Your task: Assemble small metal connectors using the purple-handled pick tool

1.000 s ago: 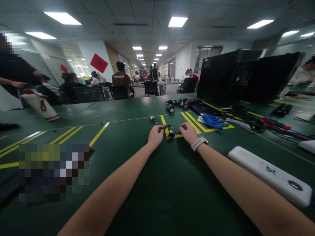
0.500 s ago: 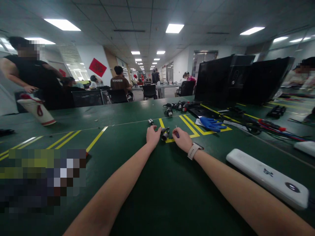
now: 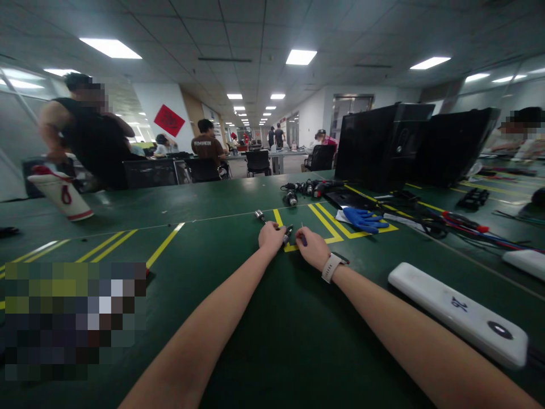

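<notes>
Left hand [image 3: 271, 237] curled in close against a small dark metal piece [image 3: 288, 233], right by the yellow tape [image 3: 278, 217] on the green table [image 3: 259, 341]. Cannot tell whether clamped on the piece or just touching, with some fingers out of sight. Cannot tell, either, whether lifted a little or resting on the table.

Right hand [image 3: 314, 249] just across from the left, not touching, with thumb and finger together on a little purple handle [image 3: 304, 241]. On top of the handle, a thin rod [image 3: 302, 225], pointing up.

Metal piece: likely hard and stiff, with no squish at all, and maybe a bit heavy for such a small size. Probably slippery on the shiny parts — best to pinch around the fat middle, thumb on one side and fingers on the other. Not likely to break from a squeeze, but maybe quick to roll after a bump.

Purple handle: likely light and easy to pinch. Thin rod: perhaps easy to bend — better to hold by the handle.

Just past the left hand, a silver-ended tool [image 3: 259, 215].
</notes>
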A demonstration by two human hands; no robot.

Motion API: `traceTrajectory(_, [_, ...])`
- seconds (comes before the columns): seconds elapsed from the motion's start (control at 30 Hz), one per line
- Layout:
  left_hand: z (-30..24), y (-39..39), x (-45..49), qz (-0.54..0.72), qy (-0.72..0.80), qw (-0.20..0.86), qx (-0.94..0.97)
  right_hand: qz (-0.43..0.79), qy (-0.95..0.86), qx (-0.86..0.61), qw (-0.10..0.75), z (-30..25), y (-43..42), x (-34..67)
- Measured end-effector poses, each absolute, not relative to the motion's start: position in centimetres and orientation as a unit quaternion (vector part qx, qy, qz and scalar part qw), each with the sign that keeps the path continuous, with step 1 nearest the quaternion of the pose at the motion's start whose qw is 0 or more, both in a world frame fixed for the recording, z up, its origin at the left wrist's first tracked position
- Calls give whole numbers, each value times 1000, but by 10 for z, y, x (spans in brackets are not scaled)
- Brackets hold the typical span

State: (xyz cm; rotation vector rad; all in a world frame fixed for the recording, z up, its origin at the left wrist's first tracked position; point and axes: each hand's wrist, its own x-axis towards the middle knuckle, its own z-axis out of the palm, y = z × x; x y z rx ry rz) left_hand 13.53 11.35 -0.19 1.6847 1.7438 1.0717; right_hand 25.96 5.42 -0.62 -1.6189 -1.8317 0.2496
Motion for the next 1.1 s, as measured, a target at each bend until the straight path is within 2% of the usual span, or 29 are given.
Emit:
traceTrajectory(0.3, [29,83,114,609,519,371,472,150,-675,-620,371,-6,49,263])
traceTrajectory(0.47, [42,45,61,621,491,480,377,191,-641,-608,427,-8,50,263])
traceTrajectory(0.6, [35,8,20,603,518,520,311,230,-595,-583,503,-2,47,263])
traceTrajectory(0.77, [21,-30,2,572,529,529,336,363,-550,-496,565,8,32,245])
traceTrajectory(0.9, [17,-44,10,524,481,477,517,494,-539,-399,553,18,5,213])
traceTrajectory(1.1, [10,-47,14,426,479,369,673,573,-558,-300,520,34,-36,183])
